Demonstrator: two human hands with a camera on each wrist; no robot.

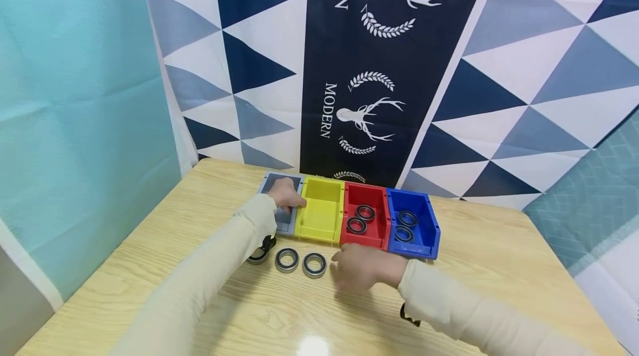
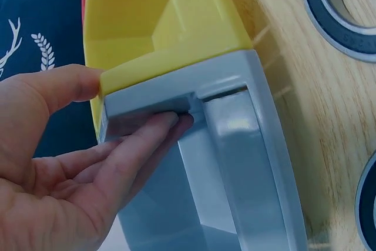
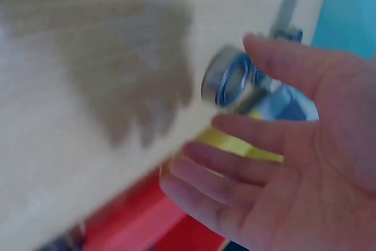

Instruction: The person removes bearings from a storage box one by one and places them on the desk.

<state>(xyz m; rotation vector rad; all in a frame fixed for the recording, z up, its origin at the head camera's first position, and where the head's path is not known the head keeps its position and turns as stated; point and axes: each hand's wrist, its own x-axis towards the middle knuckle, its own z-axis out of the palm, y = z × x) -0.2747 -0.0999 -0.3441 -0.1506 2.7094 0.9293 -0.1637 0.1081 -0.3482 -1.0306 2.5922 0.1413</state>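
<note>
Four bins stood joined side by side on the wood table [image 1: 479, 267], left to right: gray bin [image 2: 241, 151], yellow bin [image 1: 321, 217], red bin [image 1: 366, 240], blue bin [image 1: 430, 228]. Contents: red bin held two bearings [image 1: 356, 232], lying close together, one nearer its front; blue bin held another pair [image 1: 411, 235], arranged similarly. Yellow bin showed its plain floor; gray bin's interior was partly covered from the head view.

Left hand [image 1: 287, 194]: pinching the adjoining walls, thumb against the yellow bin's side, fingertips inside the gray bin under its rim.

Right hand [image 1: 359, 267]: released, fingers loosely spread above the table in front of the red bin, just beside the rightmost bearing [image 1: 314, 274].

Table, before the bins: that bearing, a middle bearing [image 1: 287, 269] near it, and a third, partly hidden by the left sleeve [image 1: 219, 256].
</note>
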